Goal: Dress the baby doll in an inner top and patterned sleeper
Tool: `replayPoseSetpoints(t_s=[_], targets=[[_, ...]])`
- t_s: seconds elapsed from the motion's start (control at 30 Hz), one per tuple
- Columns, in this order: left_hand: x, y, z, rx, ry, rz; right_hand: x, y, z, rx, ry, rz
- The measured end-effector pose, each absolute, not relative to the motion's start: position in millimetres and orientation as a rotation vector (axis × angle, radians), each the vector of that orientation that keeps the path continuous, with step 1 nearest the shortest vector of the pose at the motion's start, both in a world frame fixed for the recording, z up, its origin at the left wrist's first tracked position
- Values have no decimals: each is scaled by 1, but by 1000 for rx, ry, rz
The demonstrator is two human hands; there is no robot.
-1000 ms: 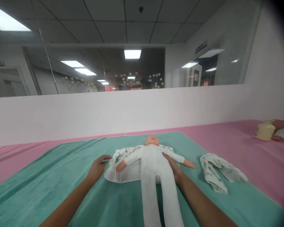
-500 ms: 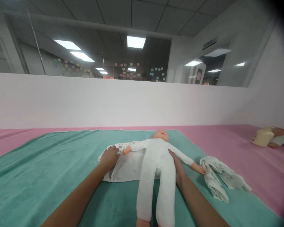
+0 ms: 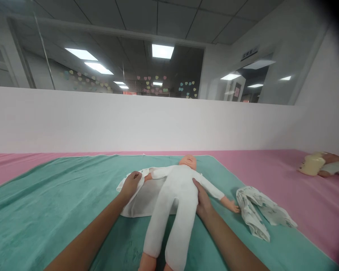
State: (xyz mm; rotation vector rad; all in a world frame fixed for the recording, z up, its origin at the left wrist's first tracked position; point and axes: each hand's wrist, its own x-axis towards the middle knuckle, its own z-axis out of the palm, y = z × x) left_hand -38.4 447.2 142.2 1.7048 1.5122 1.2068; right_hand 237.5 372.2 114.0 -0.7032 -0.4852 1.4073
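A baby doll [image 3: 183, 188] with a white cloth body lies on its back, arms spread, partly on a white printed baby garment [image 3: 147, 201]. My left hand [image 3: 132, 183] is closed on the garment's edge beside the doll's hand, lifting a fold of it; the fingertips are partly hidden. Against the doll's side rests my right hand [image 3: 203, 197], thumb on top of the torso and the other fingers hidden beneath it. Near the doll's other hand lies a crumpled white printed baby garment [image 3: 257, 207].
A green blanket [image 3: 59, 199] covers much of the pink surface [image 3: 257, 165]. At the far right are a pale yellow bottle-like object [image 3: 311, 164] and part of another doll-like figure [image 3: 337, 165]. A low white wall [image 3: 144, 124] with glass above it stands behind.
The doll has shifted left and its legs have swung left, with my right hand moving along. My left hand has closed on the garment's edge and raised it slightly.
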Motion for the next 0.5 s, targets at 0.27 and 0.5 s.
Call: replayPoseSetpoints(t_s=[0.27,0.5], targets=[[-19,428,151,1628,1234,1234,210,394,111,-736,-558,1496],[-27,424,163,1543,1199,1172,172,416,105,-688,-609,1586]])
